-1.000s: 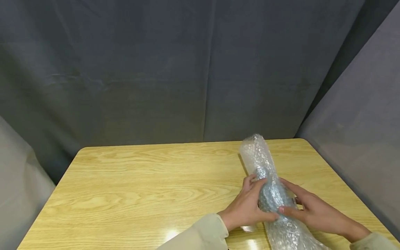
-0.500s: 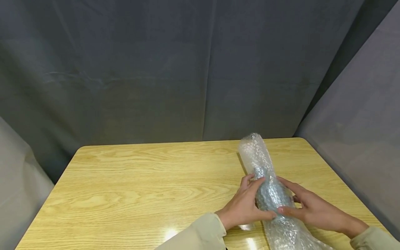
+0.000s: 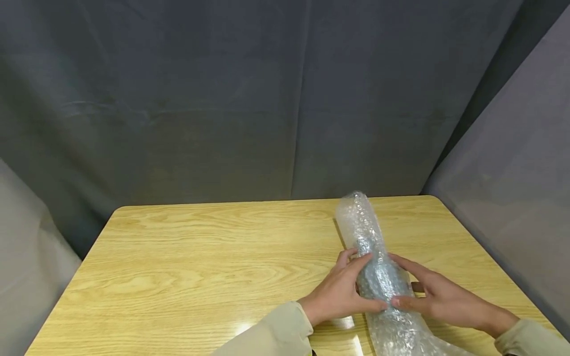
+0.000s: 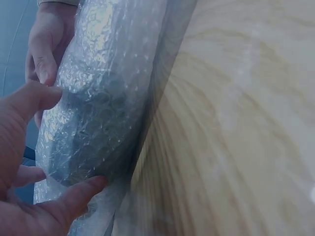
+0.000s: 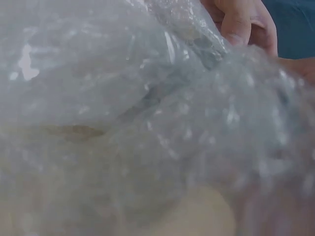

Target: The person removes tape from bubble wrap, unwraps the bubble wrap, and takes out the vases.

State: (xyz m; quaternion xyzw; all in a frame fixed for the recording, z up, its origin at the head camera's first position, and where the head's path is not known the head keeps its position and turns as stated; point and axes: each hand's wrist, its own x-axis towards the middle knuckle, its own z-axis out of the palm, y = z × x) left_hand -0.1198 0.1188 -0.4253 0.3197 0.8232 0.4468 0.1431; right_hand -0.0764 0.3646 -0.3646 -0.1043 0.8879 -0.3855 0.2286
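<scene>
A long roll of bubble wrap (image 3: 356, 217) lies on the right part of the table, with a rounded bluish-grey item (image 3: 382, 279) showing blurrily through its middle. My left hand (image 3: 339, 294) holds the roll's left side, thumb on top and fingers toward the far end. On the right side my right hand (image 3: 450, 301) grips the same bundle, its thumb close to the left thumb. The left wrist view shows a left fingertip (image 4: 96, 182) pressing the plastic over the dark shape (image 4: 88, 123). Crumpled wrap (image 5: 123, 64) fills most of the right wrist view and hides much there.
The wood-grain table (image 3: 200, 267) reaches to a dark curtain (image 3: 213, 109) at the back. Grey cloth (image 3: 512, 163) hangs along the right side, and pale cloth (image 3: 31, 232) on the left. Loose wrap trails toward the front edge.
Both hands and the bundle have shifted slightly to the left, with the grip on it kept. The roll's far end has moved left too.
</scene>
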